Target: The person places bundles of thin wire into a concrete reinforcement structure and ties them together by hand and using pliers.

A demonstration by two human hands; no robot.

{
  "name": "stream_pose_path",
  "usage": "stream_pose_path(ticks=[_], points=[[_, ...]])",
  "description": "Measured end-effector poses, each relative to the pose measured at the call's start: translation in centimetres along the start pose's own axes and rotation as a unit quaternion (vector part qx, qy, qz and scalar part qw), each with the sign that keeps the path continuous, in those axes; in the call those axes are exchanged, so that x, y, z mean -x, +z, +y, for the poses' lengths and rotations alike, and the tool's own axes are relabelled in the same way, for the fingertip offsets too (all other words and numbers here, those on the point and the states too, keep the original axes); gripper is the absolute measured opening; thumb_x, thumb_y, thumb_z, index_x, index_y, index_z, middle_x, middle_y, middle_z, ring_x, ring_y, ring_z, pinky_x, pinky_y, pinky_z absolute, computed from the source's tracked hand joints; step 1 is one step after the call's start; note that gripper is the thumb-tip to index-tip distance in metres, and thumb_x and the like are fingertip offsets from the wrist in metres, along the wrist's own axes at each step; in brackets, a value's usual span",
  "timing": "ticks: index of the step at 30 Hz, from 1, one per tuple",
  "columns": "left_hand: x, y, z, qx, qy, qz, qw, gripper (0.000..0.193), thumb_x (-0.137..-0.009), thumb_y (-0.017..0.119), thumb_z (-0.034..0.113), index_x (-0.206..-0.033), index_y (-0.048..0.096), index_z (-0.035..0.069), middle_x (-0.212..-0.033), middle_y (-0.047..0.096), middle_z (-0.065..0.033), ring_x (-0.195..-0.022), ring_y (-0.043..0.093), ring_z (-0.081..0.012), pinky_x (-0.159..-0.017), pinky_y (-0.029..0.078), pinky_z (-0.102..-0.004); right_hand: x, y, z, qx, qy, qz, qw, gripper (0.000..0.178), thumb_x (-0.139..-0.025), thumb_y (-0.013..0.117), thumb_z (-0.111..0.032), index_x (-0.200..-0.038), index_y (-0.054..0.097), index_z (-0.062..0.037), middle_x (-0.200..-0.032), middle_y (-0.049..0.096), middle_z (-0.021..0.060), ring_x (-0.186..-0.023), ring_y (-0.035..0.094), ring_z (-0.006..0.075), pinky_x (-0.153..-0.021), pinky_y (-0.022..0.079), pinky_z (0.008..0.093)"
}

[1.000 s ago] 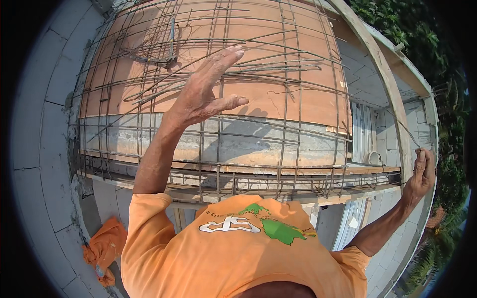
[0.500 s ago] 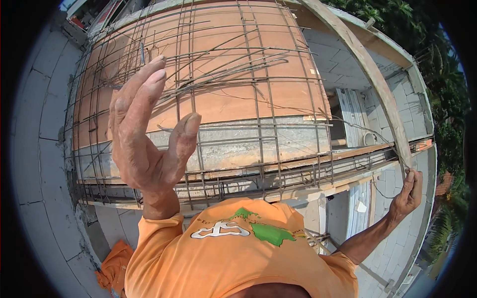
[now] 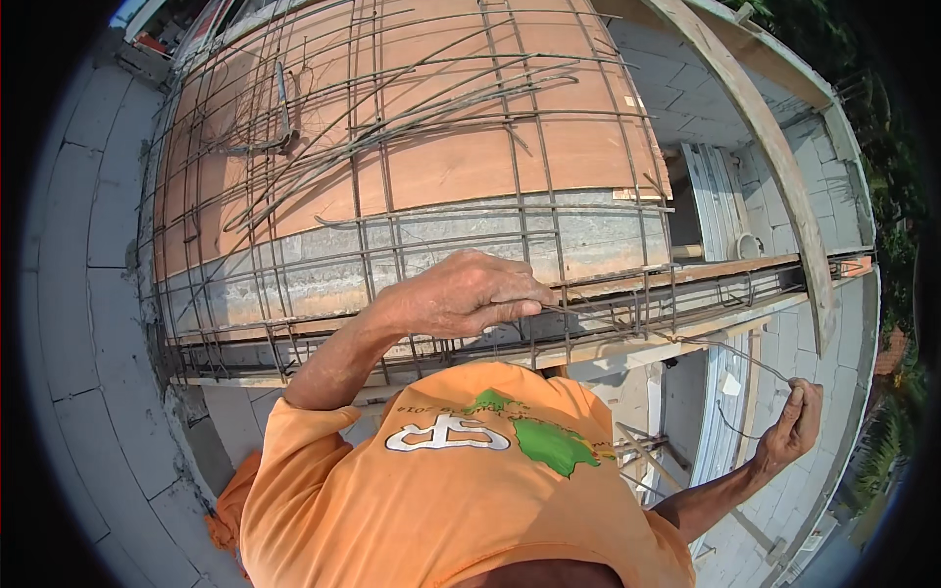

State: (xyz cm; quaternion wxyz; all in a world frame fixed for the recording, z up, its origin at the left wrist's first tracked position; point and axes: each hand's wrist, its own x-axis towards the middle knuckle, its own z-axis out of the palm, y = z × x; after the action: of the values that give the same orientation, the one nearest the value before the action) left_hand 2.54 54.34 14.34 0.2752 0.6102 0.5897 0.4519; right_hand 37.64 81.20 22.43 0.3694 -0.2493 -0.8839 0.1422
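Note:
A thin, bent length of tie wire (image 3: 737, 352) stretches between my two hands. My left hand (image 3: 470, 294) pinches it with thumb and fingertips, above the near edge of the rebar grid (image 3: 457, 209). Out to the right, beyond the timber edge, my right hand (image 3: 792, 423) is closed on the wire's other part. A loose curl of wire hangs beside that hand. The wire passes over the long rebar cage lying in the narrow trough (image 3: 706, 297).
Plywood (image 3: 323, 186) lies under the grid, with loose rods (image 3: 431, 116) and a long-handled tool (image 3: 284, 122) on it. A wooden plank (image 3: 760, 122) slants at the right. There an opening drops between block walls, with a bucket (image 3: 750, 245) below. An orange cloth (image 3: 230, 505) lies lower left.
My left hand, raised and open before, has come down and right and now pinches the wire. My right hand has lowered slightly and moved away from the plank's end.

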Motion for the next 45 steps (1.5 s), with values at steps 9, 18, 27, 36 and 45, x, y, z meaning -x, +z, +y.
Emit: stream_pose_path(ticks=[9, 18, 27, 36, 45], points=[[2.0, 1.8, -0.5, -0.282, 0.024, 0.051, 0.958, 0.013, -0.086, 0.067, 0.02, -0.093, 0.065, 0.009, -0.073, 0.06, -0.0045, -0.064, 0.062, -0.0216, -0.052, 0.048, -0.037, 4.2, 3.4, 3.3, -0.004, 0.163, -0.169, 0.972, 0.013, -0.096, 0.055, -0.006, -0.094, 0.062, 0.0049, -0.082, 0.055, 0.0114, -0.076, 0.051, 0.0216, -0.073, 0.043, 0.031], [-3.0, 6.0, -0.3, -0.284, 0.197, 0.056, 0.937, 0.018, -0.074, 0.066, 0.011, -0.089, 0.058, 0.005, -0.075, 0.056, -0.0052, -0.067, 0.06, -0.0209, -0.056, 0.05, -0.0347, 1.4, 14.2, -9.7, -0.146, -0.072, -0.292, 0.942, 0.035, -0.09, 0.058, 0.003, -0.124, 0.056, 0.0051, -0.119, 0.061, 0.0235, -0.111, 0.061, 0.0383, -0.094, 0.048, 0.0416], [-0.2, 3.2, -2.0, -0.192, 0.087, 0.014, 0.978, 0.021, -0.079, 0.068, 0.01, -0.099, 0.064, 0.004, -0.077, 0.059, -0.0084, -0.072, 0.062, -0.0266, -0.064, 0.051, -0.0413, 1.9, 18.4, -7.9, -0.255, -0.084, -0.274, 0.924, 0.031, -0.077, 0.067, 0.009, -0.107, 0.065, 0.0024, -0.074, 0.061, 0.0141, -0.064, 0.062, 0.0274, -0.056, 0.05, 0.0354], [1.0, 4.6, -1.8, -0.2, -0.062, 0.016, 0.978, 0.015, -0.085, 0.068, 0.011, -0.099, 0.066, 0.004, -0.076, 0.062, -0.0095, -0.066, 0.063, -0.0289, -0.056, 0.049, -0.0402, 2.9, 19.1, -7.9, -0.143, -0.115, -0.279, 0.943, 0.032, -0.078, 0.069, 0.005, -0.109, 0.066, -0.0026, -0.069, 0.054, 0.0077, -0.057, 0.057, 0.0239, -0.051, 0.047, 0.0343], [0.5, 5.4, -3.4, -0.154, -0.067, 0.037, 0.985, 0.019, -0.086, 0.068, 0.011, -0.103, 0.065, 0.003, -0.083, 0.065, -0.0136, -0.073, 0.064, -0.0314, -0.062, 0.052, -0.042, 2.4, 20.5, -8.1, -0.119, -0.167, -0.291, 0.934, 0.04, -0.079, 0.069, 0.001, -0.117, 0.064, -0.0091, -0.081, 0.06, 0.0067, -0.065, 0.06, 0.025, -0.056, 0.048, 0.0367]])
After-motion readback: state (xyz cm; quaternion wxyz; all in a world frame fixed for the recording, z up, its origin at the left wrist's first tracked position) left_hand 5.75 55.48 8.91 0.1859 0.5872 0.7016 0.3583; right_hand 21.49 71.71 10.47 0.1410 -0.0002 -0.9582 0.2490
